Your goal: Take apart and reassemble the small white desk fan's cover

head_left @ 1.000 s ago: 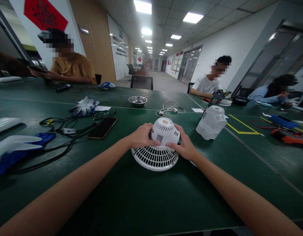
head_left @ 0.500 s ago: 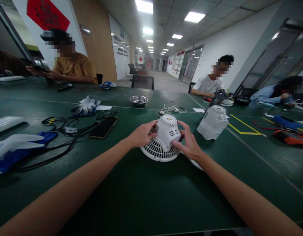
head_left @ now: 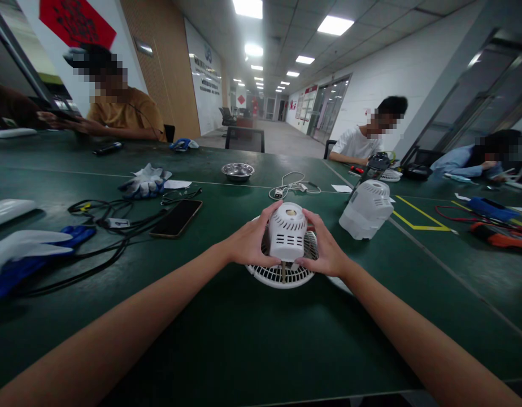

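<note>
Between my two hands is a white slotted fan motor cover (head_left: 287, 233), with a round hole in its top. My left hand (head_left: 256, 236) grips it from the left, thumb at the lower front edge. From the other side my right hand (head_left: 324, 244) grips it, its thumb also at the front edge. Beneath lies a round white fan grille (head_left: 282, 278), partly hidden by the cover and hands. A gap with a thin brownish part shows under the cover's front edge. Part of a flat white piece (head_left: 340, 284) shows behind my right wrist.
Right of my hands stands a translucent white housing (head_left: 366, 210). Beyond lie a coiled white cable (head_left: 292, 185) and a metal bowl (head_left: 238, 171). To the left are a phone (head_left: 177, 219), black cables (head_left: 121, 237) and work gloves (head_left: 27, 254). Co-workers sit across the table.
The motor cover has turned so its slotted side faces me, and it sits slightly lower in view. Both hands have shifted their grip, thumbs now at the front edge.
</note>
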A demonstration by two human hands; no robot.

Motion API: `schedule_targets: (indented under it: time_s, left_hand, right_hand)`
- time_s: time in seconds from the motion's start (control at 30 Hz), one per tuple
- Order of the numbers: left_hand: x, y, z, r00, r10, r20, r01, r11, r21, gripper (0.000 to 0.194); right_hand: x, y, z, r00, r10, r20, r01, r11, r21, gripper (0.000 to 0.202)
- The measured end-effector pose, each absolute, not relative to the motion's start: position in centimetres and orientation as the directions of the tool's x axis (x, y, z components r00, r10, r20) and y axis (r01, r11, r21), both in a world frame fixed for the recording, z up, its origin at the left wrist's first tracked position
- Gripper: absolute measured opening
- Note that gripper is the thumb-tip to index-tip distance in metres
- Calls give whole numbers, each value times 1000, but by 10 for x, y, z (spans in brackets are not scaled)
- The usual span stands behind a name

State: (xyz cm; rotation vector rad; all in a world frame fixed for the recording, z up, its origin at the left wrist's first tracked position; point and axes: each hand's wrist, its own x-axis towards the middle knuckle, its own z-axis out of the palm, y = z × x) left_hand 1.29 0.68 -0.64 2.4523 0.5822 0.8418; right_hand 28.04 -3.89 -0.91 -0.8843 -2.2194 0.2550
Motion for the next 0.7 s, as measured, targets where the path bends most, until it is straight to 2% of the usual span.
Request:
schedule_targets:
  time_s: [0.17, 0.3, 0.47, 0.7]
  left_hand:
    - [13, 5, -5, 756, 460, 466, 198, -839, 507, 132]
    - [12, 7, -6, 757, 458, 466, 207, -844, 495, 118]
    - [12, 9, -9, 740, 465, 485, 205, -844, 496, 107]
    - [12, 12, -11, 726, 444, 525, 172, -856, 487, 102]
  right_hand:
    - [279, -42, -10, -547, 677, 492, 506, 736, -449, 117]
    - [277, -43, -9, -551, 669, 498, 511, 743, -432, 118]
    - [275, -42, -10, -531, 662, 529, 495, 749, -441, 112]
    - [274, -38, -10, -532, 655, 536, 398, 752, -525, 100]
